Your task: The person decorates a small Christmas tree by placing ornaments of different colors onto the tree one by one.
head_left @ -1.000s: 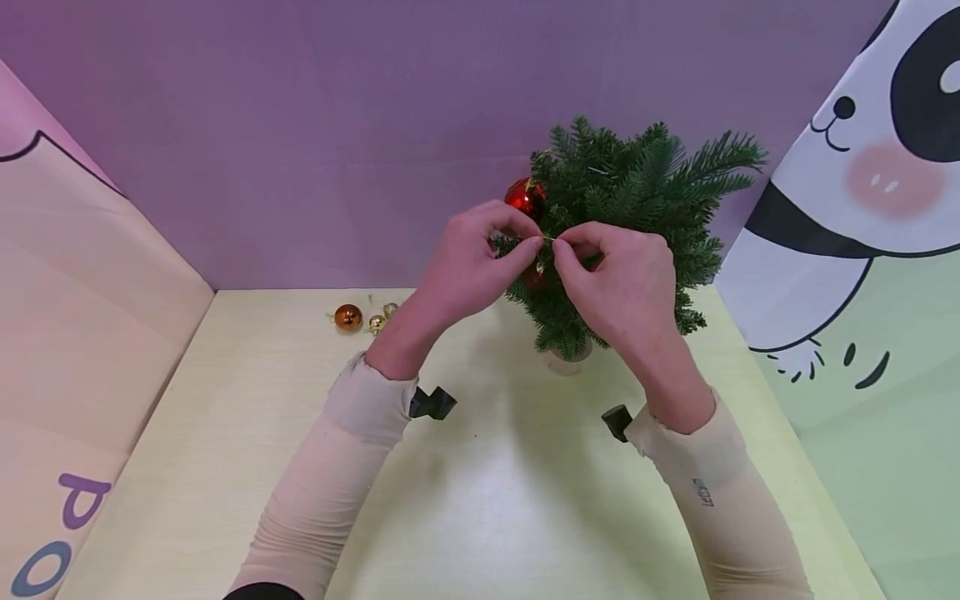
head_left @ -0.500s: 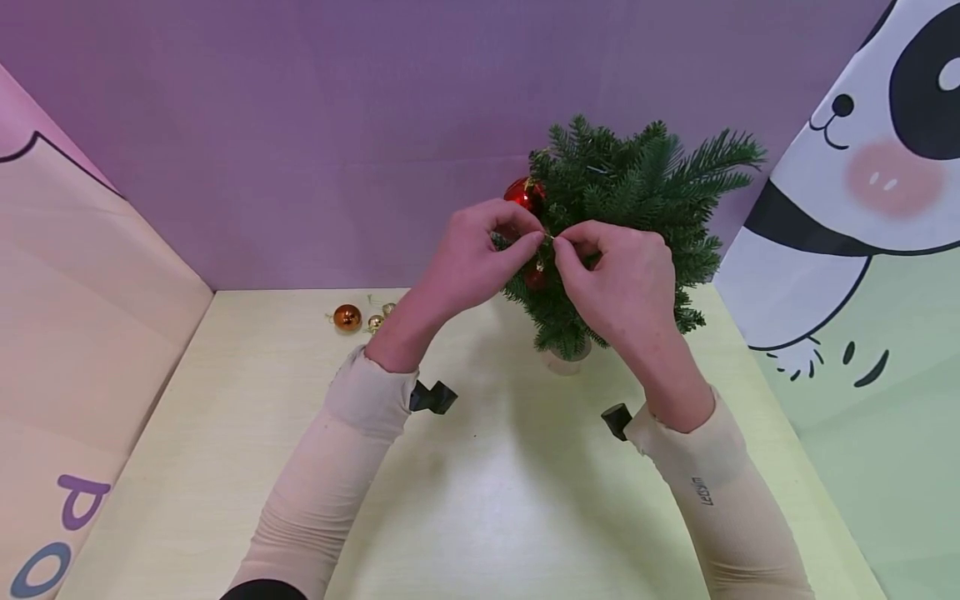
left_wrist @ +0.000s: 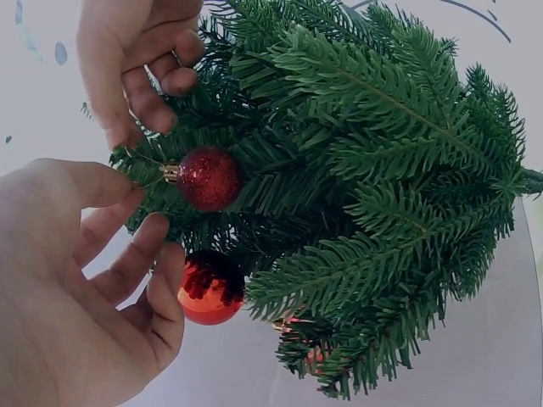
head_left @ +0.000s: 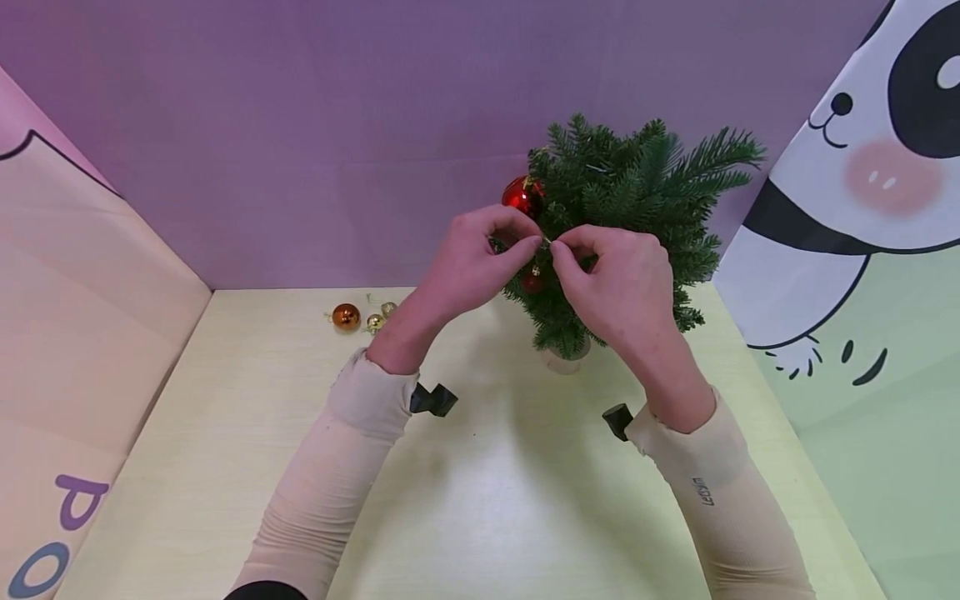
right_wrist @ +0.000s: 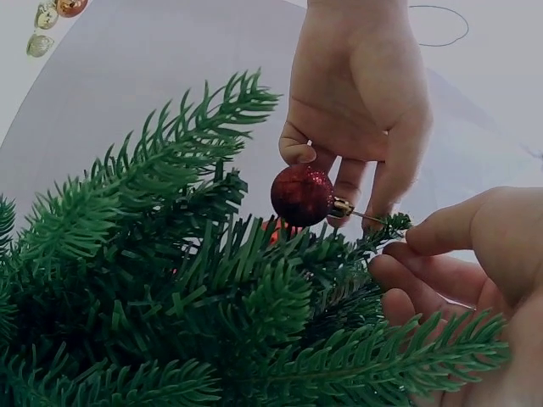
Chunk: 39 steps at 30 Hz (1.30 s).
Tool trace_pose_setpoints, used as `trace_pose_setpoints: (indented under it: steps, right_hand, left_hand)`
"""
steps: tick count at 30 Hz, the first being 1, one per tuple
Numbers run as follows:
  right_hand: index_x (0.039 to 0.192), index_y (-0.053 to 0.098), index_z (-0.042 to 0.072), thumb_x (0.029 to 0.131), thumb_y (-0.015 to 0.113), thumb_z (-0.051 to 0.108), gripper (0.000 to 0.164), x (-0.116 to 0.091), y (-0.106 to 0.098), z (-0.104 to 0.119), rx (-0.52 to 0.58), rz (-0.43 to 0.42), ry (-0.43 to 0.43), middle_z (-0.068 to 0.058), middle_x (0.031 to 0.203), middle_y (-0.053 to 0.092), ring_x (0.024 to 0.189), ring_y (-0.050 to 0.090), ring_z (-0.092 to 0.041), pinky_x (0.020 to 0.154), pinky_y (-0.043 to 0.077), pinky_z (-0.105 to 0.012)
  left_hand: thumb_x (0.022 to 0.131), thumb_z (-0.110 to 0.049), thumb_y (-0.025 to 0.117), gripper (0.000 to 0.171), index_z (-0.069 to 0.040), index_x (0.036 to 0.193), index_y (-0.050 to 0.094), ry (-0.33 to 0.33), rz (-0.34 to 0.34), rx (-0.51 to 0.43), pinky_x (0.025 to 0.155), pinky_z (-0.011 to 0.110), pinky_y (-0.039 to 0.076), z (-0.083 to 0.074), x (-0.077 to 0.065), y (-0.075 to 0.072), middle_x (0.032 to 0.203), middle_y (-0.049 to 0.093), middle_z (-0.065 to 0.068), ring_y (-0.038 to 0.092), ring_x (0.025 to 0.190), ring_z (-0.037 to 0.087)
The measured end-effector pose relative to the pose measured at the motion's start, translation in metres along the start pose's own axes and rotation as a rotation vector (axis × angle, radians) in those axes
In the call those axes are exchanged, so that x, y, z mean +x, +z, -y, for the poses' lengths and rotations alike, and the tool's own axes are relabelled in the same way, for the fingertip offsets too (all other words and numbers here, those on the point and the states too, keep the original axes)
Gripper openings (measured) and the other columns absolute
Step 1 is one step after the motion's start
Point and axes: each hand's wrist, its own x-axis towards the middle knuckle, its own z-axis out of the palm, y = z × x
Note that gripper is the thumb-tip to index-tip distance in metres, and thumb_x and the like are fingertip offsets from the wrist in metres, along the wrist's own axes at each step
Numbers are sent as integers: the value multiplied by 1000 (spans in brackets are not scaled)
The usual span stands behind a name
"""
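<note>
1. Facing a purple backdrop, I work over a pale tabletop, with a large panda print on the panel to my right.
2. Near the table's back edge, left of the tree, a copper-coloured ball lies beside small gold ornaments.
3. My left hand pinches a thin gold cord between thumb and forefinger, its other fingers bent.
4. My right hand pinches the same cord, its fingertips just beside my left ones.
5. The cord leads to a glittery, round red bauble by the tree's left side, just below my fingertips in the head view.
6. Near it, a mirror-smooth red ball shows dark reflections.
7. The tree's branches are feathery, with slim green needles.
8. My cream sleeves wrinkle along the forearms.
</note>
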Motion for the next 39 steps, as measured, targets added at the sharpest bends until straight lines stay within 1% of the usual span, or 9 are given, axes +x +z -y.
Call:
trace_pose_setpoints:
  steps: [4, 9, 15, 19, 25, 30, 35, 37, 39]
  right_hand:
    - [97, 77, 13, 97, 56, 27, 25, -1, 1, -2, 5, -4, -8, 0, 71, 67, 41, 41, -16, 41, 35, -34]
    - [98, 76, 12, 98, 55, 26, 26, -3, -1, -3, 33, -10, -6, -1, 73, 68, 43, 43, -16, 45, 37, -34]
    - [94, 76, 13, 97, 57, 26, 24, -6, -3, 0, 49, -54, -6, 1, 73, 68, 50, 48, -13, 50, 39, -33]
    - [94, 76, 12, 96, 60, 25, 22, -7, -6, 0, 52, -74, -10, 0, 74, 69, 55, 51, -11, 54, 41, -33]
    - [94, 76, 10, 95, 61, 24, 21, -11, -12, -1, 34, -108, 5, -2, 74, 69, 57, 54, -12, 57, 43, -33]
    - [92, 76, 8, 95, 61, 21, 21, -15, -21, -7, 20, -162, 5, -3, 73, 69, 58, 56, -13, 61, 43, -31]
    - [92, 75, 6, 95, 60, 22, 23, -19, -30, -18, -18, -197, 42, -5, 73, 69, 59, 57, -14, 62, 41, -28]
    - [92, 75, 6, 95, 59, 24, 24, -21, -34, -22, -38, -213, 55, -5, 72, 69, 59, 56, -12, 62, 40, -25]
    - [90, 75, 6, 94, 60, 24, 24, -22, -38, -27, -51, -237, 55, -5, 71, 69, 58, 54, -7, 61, 39, -23]
  left_hand:
    - [96, -17, 62, 12, -11, 103, 70, -18, 8, -15, 70, 30, 49, 1, -1, 1, 98, 65, -5, 57, 85, 8]
    - [96, -18, 62, 13, -11, 104, 70, -23, 10, -31, 68, 31, 49, 3, -3, 2, 98, 66, -4, 57, 83, 9]
    - [97, -18, 61, 15, -11, 106, 70, -16, 46, -47, 69, 30, 49, 11, -1, 0, 99, 65, -4, 56, 83, 9]
    - [97, -18, 61, 15, -10, 106, 70, -6, 67, -61, 71, 31, 50, 16, 0, -2, 100, 65, -3, 57, 85, 10]
    - [96, -16, 62, 14, -9, 105, 70, -16, 86, -98, 72, 31, 49, 24, -1, -5, 98, 66, -2, 57, 83, 12]
    - [96, -16, 62, 13, -9, 104, 70, -29, 96, -117, 68, 32, 49, 28, -5, -7, 95, 65, -1, 58, 79, 14]
    - [97, -17, 62, 15, -8, 106, 70, -46, 109, -106, 71, 33, 50, 32, -8, -10, 97, 65, -1, 58, 84, 13]
    - [97, -17, 62, 16, -7, 106, 70, -55, 111, -99, 72, 34, 50, 34, -10, -12, 98, 65, 0, 59, 86, 13]
    - [96, -17, 62, 16, -7, 107, 70, -66, 114, -93, 72, 34, 50, 37, -12, -13, 98, 65, 0, 59, 85, 14]
